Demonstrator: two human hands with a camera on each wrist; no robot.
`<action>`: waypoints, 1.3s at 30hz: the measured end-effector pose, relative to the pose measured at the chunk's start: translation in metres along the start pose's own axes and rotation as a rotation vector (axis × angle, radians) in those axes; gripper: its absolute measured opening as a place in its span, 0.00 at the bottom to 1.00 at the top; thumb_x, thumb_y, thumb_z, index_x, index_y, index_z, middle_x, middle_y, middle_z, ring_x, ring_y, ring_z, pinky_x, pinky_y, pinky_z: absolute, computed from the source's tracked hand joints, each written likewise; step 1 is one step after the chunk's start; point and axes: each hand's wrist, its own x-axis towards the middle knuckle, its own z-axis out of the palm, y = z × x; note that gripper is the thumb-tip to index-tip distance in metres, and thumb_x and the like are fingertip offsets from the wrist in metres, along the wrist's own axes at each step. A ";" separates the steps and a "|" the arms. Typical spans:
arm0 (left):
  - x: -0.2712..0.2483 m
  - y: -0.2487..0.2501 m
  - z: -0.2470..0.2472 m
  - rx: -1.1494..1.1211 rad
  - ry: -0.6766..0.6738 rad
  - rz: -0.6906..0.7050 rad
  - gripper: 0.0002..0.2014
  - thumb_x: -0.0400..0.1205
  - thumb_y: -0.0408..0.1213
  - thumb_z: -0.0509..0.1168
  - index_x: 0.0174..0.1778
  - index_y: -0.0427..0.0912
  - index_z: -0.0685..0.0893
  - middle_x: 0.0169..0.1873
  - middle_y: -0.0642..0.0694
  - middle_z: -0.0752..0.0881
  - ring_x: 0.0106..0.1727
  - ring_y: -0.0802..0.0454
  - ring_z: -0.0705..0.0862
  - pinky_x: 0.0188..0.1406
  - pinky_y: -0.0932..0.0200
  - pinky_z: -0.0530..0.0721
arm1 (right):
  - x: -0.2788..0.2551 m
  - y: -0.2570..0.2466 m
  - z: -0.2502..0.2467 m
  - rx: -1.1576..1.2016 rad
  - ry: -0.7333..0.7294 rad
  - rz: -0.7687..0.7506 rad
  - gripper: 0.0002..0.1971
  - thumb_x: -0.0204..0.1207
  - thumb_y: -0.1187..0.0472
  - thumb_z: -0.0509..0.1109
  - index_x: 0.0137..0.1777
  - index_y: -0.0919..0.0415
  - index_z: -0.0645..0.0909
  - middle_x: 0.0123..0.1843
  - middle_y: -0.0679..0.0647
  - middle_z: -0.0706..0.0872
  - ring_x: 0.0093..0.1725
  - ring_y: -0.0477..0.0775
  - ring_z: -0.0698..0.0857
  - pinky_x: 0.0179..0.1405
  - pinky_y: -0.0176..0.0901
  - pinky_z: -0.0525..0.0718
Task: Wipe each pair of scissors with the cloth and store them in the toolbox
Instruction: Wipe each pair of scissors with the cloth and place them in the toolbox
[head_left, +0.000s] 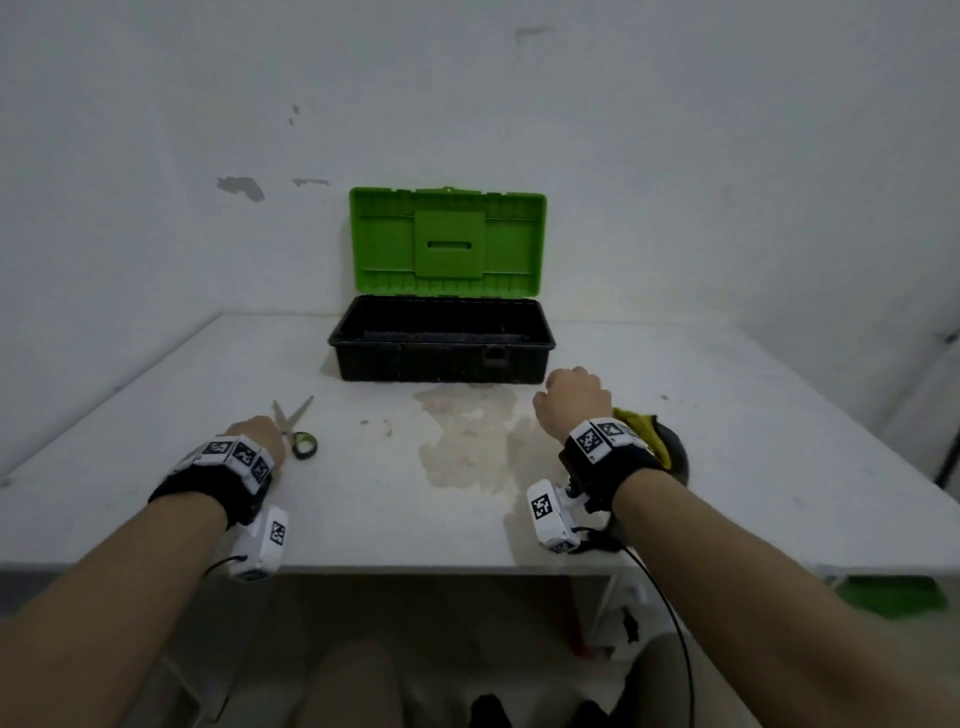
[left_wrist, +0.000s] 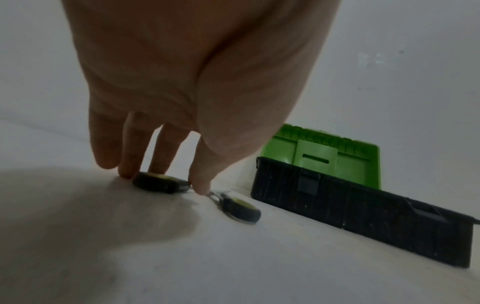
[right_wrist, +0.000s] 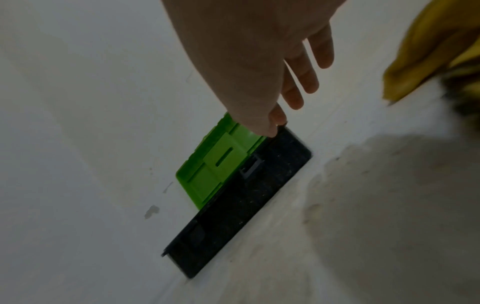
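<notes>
Toolbox: black base, green lid standing upright against the wall; sitting at the far middle of the table. No brand name or lettering can be read on it. What little of the interior is showing is dark, and nothing can be made out inside.

Scissors: one pair, lying flat on the table at the near left, blades splayed and pointing away, handles black with a yellow-green lining. No marking legible.

Left hand: reaching down onto the scissors; in the left wrist view the straight fingertips are touching one handle loop while the thumb tip is pressing near the pivot; the other loop is lying free. The fingers are not curling round anything.

Cloth: yellow, crumpled, lying at the near right over a dark round object, partly hidden by the wrist.

Right hand: hovering over the table in front of the toolbox, fingers relaxed and slightly spread, holding nothing.

Wrist bands: both are bearing square black-and-white coded markers, not readable as text.

Table surface: showing a pale brownish stain between the hands.
</notes>
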 end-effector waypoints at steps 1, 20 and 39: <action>-0.003 0.002 -0.002 0.011 0.003 0.016 0.16 0.91 0.34 0.55 0.70 0.31 0.78 0.71 0.35 0.82 0.71 0.40 0.82 0.67 0.52 0.79 | -0.004 0.014 -0.002 -0.021 -0.018 0.030 0.15 0.79 0.57 0.60 0.61 0.58 0.80 0.62 0.60 0.79 0.62 0.65 0.77 0.60 0.56 0.75; -0.056 0.057 -0.010 -0.945 -0.270 0.149 0.09 0.83 0.19 0.64 0.42 0.36 0.78 0.32 0.38 0.79 0.29 0.49 0.78 0.16 0.67 0.79 | -0.025 0.084 -0.032 0.272 0.016 0.076 0.13 0.82 0.53 0.59 0.40 0.58 0.78 0.41 0.56 0.84 0.46 0.63 0.83 0.49 0.51 0.80; -0.136 0.136 0.058 -1.198 -0.312 0.400 0.11 0.86 0.42 0.68 0.47 0.37 0.87 0.30 0.48 0.75 0.25 0.56 0.69 0.23 0.63 0.67 | -0.057 0.035 -0.061 0.894 0.011 -0.242 0.08 0.86 0.51 0.59 0.49 0.54 0.74 0.43 0.54 0.84 0.42 0.50 0.83 0.46 0.49 0.82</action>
